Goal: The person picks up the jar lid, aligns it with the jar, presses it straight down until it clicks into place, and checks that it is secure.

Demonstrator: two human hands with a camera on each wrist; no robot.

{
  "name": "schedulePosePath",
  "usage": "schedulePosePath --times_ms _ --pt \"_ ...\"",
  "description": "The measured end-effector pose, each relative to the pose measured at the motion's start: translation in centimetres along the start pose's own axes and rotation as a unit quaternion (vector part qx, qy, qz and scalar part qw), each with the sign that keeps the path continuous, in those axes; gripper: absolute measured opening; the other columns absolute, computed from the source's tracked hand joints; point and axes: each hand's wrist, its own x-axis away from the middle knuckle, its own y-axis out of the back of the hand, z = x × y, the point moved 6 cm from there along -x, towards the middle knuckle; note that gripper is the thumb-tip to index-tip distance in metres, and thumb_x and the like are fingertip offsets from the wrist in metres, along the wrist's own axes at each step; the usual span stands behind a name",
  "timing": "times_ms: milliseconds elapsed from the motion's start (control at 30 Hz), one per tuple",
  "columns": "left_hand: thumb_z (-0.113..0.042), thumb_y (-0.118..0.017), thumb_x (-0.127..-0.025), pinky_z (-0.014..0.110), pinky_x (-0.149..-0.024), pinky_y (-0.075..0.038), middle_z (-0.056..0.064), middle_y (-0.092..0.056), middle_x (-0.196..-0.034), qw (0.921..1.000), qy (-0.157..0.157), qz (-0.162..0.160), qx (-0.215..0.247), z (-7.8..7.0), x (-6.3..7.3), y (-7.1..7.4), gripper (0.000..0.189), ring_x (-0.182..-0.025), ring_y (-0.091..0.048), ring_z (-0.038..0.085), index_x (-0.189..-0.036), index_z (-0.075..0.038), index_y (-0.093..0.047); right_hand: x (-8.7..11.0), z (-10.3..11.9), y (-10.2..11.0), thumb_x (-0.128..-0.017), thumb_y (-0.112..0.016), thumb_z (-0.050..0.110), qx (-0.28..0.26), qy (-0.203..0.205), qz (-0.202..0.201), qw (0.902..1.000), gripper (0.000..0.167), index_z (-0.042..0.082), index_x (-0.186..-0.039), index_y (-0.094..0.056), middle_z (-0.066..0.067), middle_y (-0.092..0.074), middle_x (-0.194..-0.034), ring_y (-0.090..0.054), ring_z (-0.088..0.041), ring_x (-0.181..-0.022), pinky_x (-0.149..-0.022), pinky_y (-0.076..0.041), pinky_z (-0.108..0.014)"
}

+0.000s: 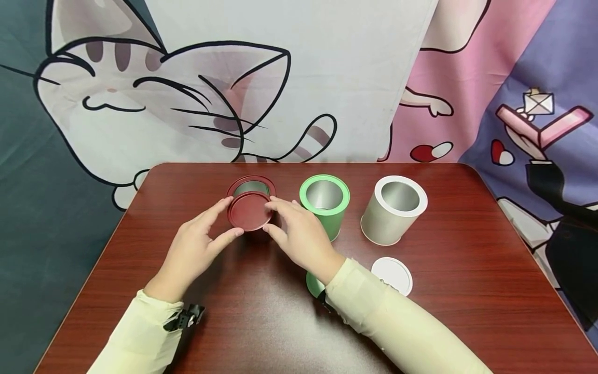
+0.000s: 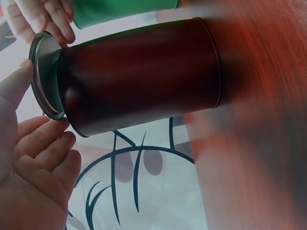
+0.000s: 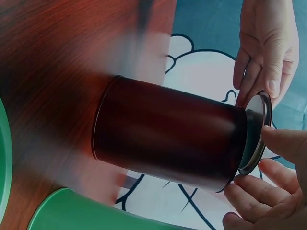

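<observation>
A round red lid (image 1: 249, 212) is tilted over the near side of the open red can (image 2: 144, 79), leaving the far part of the can's mouth uncovered in the head view. My left hand (image 1: 192, 248) pinches the lid's left edge between thumb and fingers. On the opposite edge, my right hand (image 1: 302, 232) holds it the same way, thumb toward me. Both wrist views show the lid at a slant against the can's rim, its underside facing the opening. The can stands upright on the table.
To the right stand an open green can (image 1: 333, 221) and an open white can (image 1: 385, 221). A white lid (image 1: 393, 275) lies in front of them, and a green lid (image 1: 314, 284) is partly hidden under my right forearm. The brown table (image 1: 261, 332) backs onto a printed cloth (image 1: 355, 78).
</observation>
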Motion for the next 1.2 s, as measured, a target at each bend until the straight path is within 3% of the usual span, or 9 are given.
schedulePosePath --times_ms 167,300,533,767,1200 --pt "-0.024 -0.085 -0.082 0.050 -0.083 -0.054 0.015 -0.063 -0.134 1.0000 0.000 -0.001 -0.005 0.1 -0.4 -0.1 0.070 -0.100 -0.068 0.031 -0.143 -0.009 -0.055 -0.3 -0.2 -0.1 -0.091 -0.075 0.017 0.003 -0.007 -0.007 0.9999 0.035 0.008 -0.124 -0.067 -0.006 -0.063 -0.138 -0.057 -0.017 -0.129 -0.116 -0.034 -0.031" --pt "-0.024 -0.085 -0.081 0.050 -0.081 -0.054 0.016 -0.064 -0.133 1.0000 -0.002 -0.005 -0.008 -0.1 -0.9 0.0 0.069 -0.095 -0.068 0.032 -0.142 -0.008 -0.056 -0.4 -0.2 -0.1 -0.090 -0.073 0.014 -0.004 -0.011 -0.016 0.9998 0.037 0.007 -0.125 -0.066 -0.006 -0.064 -0.136 -0.058 -0.018 -0.127 -0.115 -0.034 -0.031" --pt "-0.023 -0.083 -0.084 0.053 -0.085 -0.054 0.016 -0.064 -0.133 0.9999 0.016 0.001 0.003 0.2 -1.1 -0.2 0.065 -0.103 -0.068 0.035 -0.142 -0.010 -0.057 -0.9 -0.4 -0.2 -0.088 -0.075 0.020 -0.013 -0.024 -0.014 0.9995 0.041 0.007 -0.126 -0.065 -0.007 -0.062 -0.138 -0.059 -0.021 -0.126 -0.115 -0.036 -0.035" --pt "-0.022 -0.083 -0.084 0.050 -0.079 -0.053 0.015 -0.065 -0.132 0.9998 0.017 -0.010 0.002 0.6 -1.2 -0.3 0.064 -0.093 -0.067 0.032 -0.142 -0.010 -0.057 -1.5 -0.4 -0.4 -0.089 -0.076 0.022 -0.009 -0.039 0.001 0.9992 0.043 0.008 -0.128 -0.065 -0.007 -0.060 -0.141 -0.058 -0.022 -0.127 -0.116 -0.035 -0.034" --pt "-0.022 -0.082 -0.085 0.054 -0.090 -0.052 0.017 -0.064 -0.132 0.9995 0.031 -0.008 0.002 1.2 -2.2 -0.4 0.065 -0.113 -0.065 0.036 -0.143 -0.009 -0.056 -2.8 -0.3 -0.5 -0.091 -0.072 0.020 0.002 -0.035 0.015 0.9993 0.039 0.006 -0.126 -0.064 -0.008 -0.058 -0.143 -0.051 -0.018 -0.135 -0.117 -0.034 -0.038"
